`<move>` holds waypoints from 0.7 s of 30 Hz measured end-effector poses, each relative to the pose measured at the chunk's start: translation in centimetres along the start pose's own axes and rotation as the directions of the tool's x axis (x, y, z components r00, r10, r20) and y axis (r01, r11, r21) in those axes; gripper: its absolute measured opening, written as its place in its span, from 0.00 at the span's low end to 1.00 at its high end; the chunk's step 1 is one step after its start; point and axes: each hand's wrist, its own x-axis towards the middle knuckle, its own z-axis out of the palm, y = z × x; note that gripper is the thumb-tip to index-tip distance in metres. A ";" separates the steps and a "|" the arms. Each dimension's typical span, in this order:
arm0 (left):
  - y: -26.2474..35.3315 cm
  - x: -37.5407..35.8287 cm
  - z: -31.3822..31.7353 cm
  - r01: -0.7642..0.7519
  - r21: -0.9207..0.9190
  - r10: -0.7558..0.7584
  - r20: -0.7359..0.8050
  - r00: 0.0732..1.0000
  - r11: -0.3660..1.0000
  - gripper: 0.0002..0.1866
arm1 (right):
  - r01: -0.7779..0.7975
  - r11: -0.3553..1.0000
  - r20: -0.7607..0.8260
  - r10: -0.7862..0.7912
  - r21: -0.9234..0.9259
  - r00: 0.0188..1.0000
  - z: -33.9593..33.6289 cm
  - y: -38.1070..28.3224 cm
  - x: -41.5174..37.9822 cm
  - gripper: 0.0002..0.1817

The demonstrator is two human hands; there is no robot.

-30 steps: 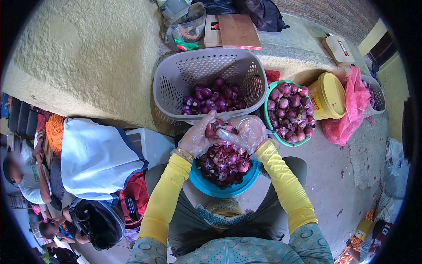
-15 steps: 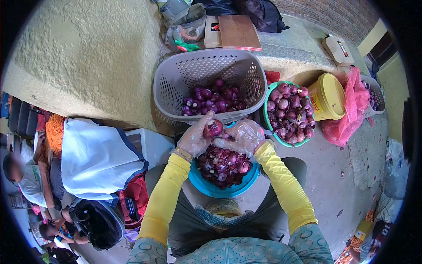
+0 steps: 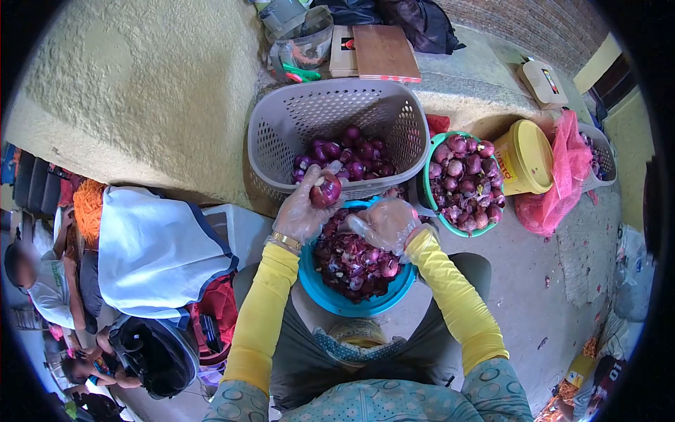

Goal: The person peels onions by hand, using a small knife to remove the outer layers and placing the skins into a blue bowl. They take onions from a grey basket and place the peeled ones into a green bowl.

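Observation:
My left hand (image 3: 307, 211), in a clear plastic glove, grips a red onion (image 3: 325, 191) above the near rim of the grey basket. Over the blue basin (image 3: 307, 280) my gloved right hand (image 3: 389, 224) is curled closed, apart from the onion; whatever it may hold is hidden. Papery onion skins (image 3: 357, 271) fill the basin between my knees. Shiny peeled onions (image 3: 341, 156) lie inside the grey perforated basket (image 3: 337, 95). To the right, unpeeled onions (image 3: 465, 179) with dry skins are heaped in a green-rimmed tub (image 3: 430, 202).
Beyond the tub stand a yellow lidded bucket (image 3: 524, 156) and a pink mesh sack (image 3: 555, 190). A white cloth (image 3: 158, 253) is draped at my left, near a black bag (image 3: 151, 355). Other people sit at far left. A rough wall (image 3: 133, 91) rises at upper left.
My left hand has moved left and a little nearer the basket with the onion, away from my right hand. The two hands were together at the onion before.

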 end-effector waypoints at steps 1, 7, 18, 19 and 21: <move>0.1 0.1 -0.2 0.023 -0.034 -0.023 -0.004 1.000 0.999 0.20 | 0.000 1.000 0.000 0.000 0.000 1.000 -0.1 0.1 -0.1 0.35; -0.2 -0.1 0.1 -0.032 -0.003 0.032 -0.021 0.999 0.999 0.18 | 0.008 0.999 0.035 -0.006 -0.033 0.999 -1.2 -0.2 -0.3 0.34; -0.5 -0.4 0.6 -0.023 0.084 0.023 0.004 1.000 0.996 0.20 | -0.039 0.999 0.109 0.037 0.011 0.993 -2.2 -0.4 -0.2 0.39; -0.5 -0.4 0.7 -0.013 0.094 0.013 0.001 1.000 0.995 0.21 | -0.039 0.999 0.109 0.038 0.011 0.993 -1.9 -0.3 -0.3 0.39; -0.3 -0.1 0.1 0.029 0.077 -0.034 0.065 0.997 0.997 0.21 | 0.026 0.990 -0.256 0.009 0.135 0.967 -1.2 -0.1 -0.4 0.34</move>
